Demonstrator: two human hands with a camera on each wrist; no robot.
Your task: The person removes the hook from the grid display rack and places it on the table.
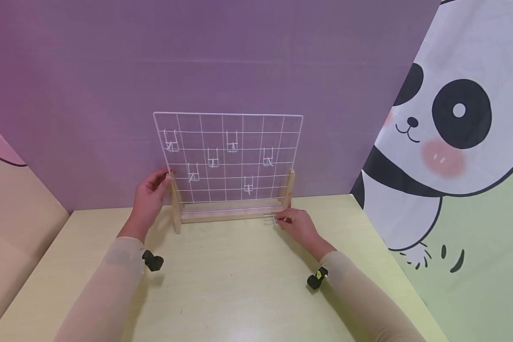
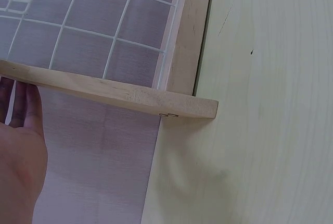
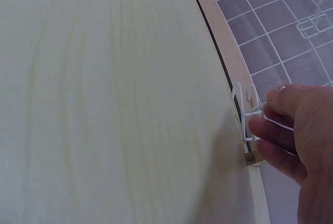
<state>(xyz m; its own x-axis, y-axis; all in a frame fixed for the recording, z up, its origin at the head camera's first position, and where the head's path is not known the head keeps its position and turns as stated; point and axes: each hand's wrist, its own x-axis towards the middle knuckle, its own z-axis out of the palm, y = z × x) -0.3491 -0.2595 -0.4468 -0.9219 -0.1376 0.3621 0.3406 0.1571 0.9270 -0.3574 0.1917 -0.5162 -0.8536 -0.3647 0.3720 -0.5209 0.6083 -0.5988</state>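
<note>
A white wire grid panel (image 1: 227, 113) stands upright in a wooden stand (image 1: 232, 216). My left hand (image 1: 148, 199) grips the stand's left post (image 1: 176, 204) near its top; in the left wrist view its fingertips go out of sight behind that post (image 2: 114, 92). Low by the stand's right end, my right hand (image 1: 300, 225) pinches a small white wire hook (image 3: 254, 113) between thumb and fingers. The hook's prongs point left, just in front of the base bar. Several similar hooks (image 1: 232, 145) hang on the grid at different heights.
The stand sits toward the back of a pale wood-grain table (image 1: 231, 280). Close behind it rises a purple backdrop (image 1: 226, 61). A panda-printed wall covering (image 1: 414, 209) borders the right side. Each sleeve carries a small black device (image 1: 153, 261) at the wrist.
</note>
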